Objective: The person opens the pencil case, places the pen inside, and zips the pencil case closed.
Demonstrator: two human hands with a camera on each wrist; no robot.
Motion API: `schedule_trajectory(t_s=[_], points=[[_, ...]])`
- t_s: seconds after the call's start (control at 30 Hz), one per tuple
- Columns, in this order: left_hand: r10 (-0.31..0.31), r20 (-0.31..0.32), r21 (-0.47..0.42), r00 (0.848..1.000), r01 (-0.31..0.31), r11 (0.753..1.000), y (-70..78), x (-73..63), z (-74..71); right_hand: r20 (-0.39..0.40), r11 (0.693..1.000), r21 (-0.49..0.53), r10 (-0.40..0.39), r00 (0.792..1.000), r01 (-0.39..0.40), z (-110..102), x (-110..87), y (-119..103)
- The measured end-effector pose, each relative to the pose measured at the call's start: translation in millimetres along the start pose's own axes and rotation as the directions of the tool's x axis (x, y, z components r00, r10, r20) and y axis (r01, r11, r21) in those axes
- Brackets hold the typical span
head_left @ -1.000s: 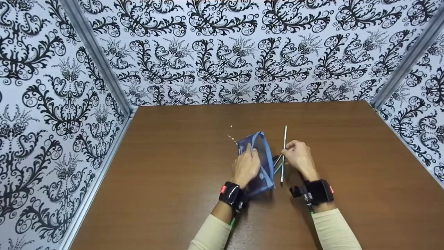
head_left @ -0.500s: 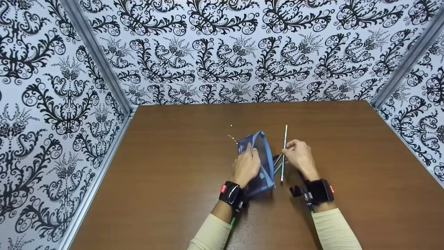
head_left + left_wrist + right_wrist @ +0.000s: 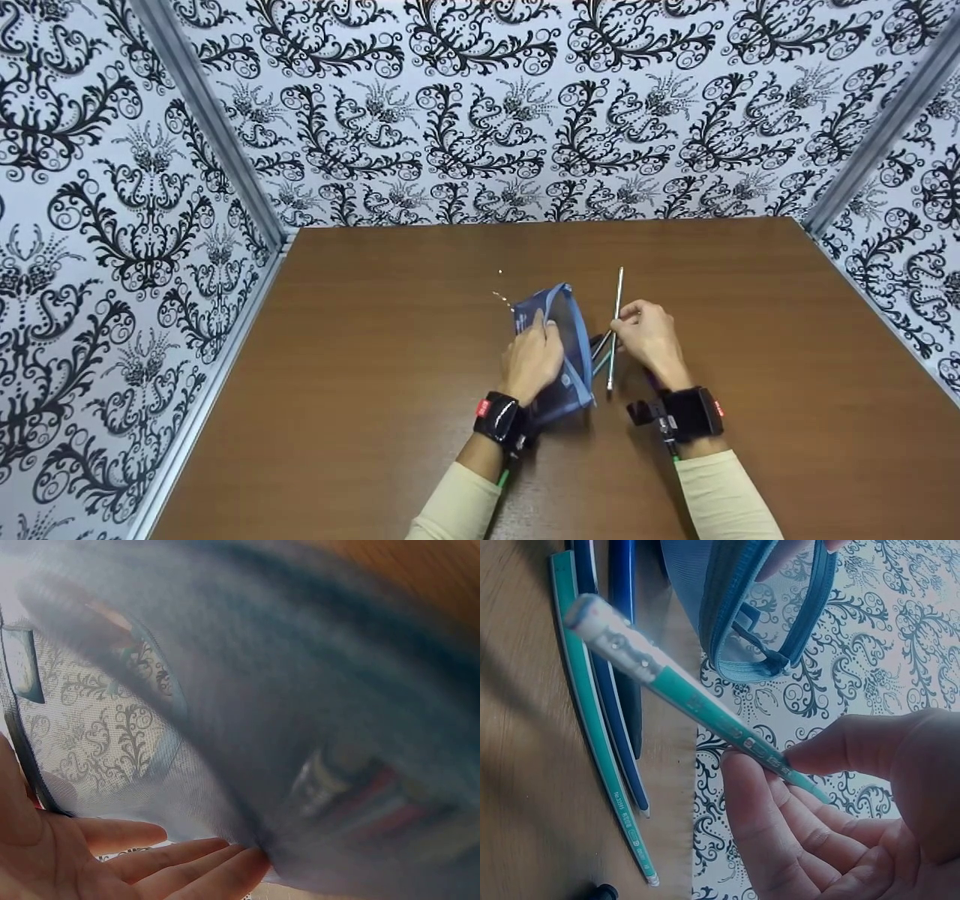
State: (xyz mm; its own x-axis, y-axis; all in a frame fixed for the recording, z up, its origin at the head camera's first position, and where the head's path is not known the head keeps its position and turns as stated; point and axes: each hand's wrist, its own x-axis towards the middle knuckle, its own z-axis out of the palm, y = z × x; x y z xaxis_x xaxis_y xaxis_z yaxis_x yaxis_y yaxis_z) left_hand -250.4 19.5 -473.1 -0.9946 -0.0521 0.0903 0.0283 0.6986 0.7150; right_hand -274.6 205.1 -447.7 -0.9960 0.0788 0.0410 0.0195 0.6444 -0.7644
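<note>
My left hand (image 3: 531,361) holds the blue mesh zip pouch (image 3: 559,390) at its rim, keeping the zipped mouth spread toward the right. In the left wrist view, the fingers (image 3: 176,866) lie along the sheer mesh, and blurred striped shapes (image 3: 375,802) show through it. My right hand (image 3: 646,336) pinches a green pencil (image 3: 618,296) between thumb and fingertips, just right of the mouth. Its pale, metal-banded end (image 3: 615,634) points toward the right wrist camera. Beneath it on the table lie another green pencil (image 3: 592,720) and a dark blue pencil (image 3: 615,720).
A thicker blue stick-like item (image 3: 622,585) lies beside the pencils, partly hidden. A small black object (image 3: 602,892) sits at the lower edge of the right wrist view. Patterned walls (image 3: 487,112) enclose the brown table (image 3: 360,337). Small white bits (image 3: 501,298) dot the table behind the pouch.
The pencil in my right hand has shifted slightly, its far end moving a little up and to the right. My left hand and the pouch stay in place.
</note>
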Motion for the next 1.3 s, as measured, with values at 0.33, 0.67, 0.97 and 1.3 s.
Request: schedule_trajectory(t_s=[0.33,0.67,0.97,1.3], points=[[-0.004,0.015,0.005,1.000,0.004,1.000,-0.2,0.8,0.0,0.002,1.000,0.010,0.017,1.000,-0.017,-1.4,0.0,-1.3],[-0.024,0.003,-0.011,1.000,0.025,1.000,1.0,0.4,0.4,-0.020,0.999,0.037,-0.015,1.000,0.016,-1.4,0.1,2.0],[-0.013,0.000,-0.009,1.000,0.013,1.000,0.8,-0.3,0.0,-0.020,0.998,0.065,-0.004,1.000,0.005,-3.2,-0.9,-1.3],[0.001,-0.004,-0.009,1.000,-0.001,1.000,-0.4,1.0,1.1,-0.045,0.998,0.059,-0.015,0.999,0.018,-4.7,-2.4,-3.1]])
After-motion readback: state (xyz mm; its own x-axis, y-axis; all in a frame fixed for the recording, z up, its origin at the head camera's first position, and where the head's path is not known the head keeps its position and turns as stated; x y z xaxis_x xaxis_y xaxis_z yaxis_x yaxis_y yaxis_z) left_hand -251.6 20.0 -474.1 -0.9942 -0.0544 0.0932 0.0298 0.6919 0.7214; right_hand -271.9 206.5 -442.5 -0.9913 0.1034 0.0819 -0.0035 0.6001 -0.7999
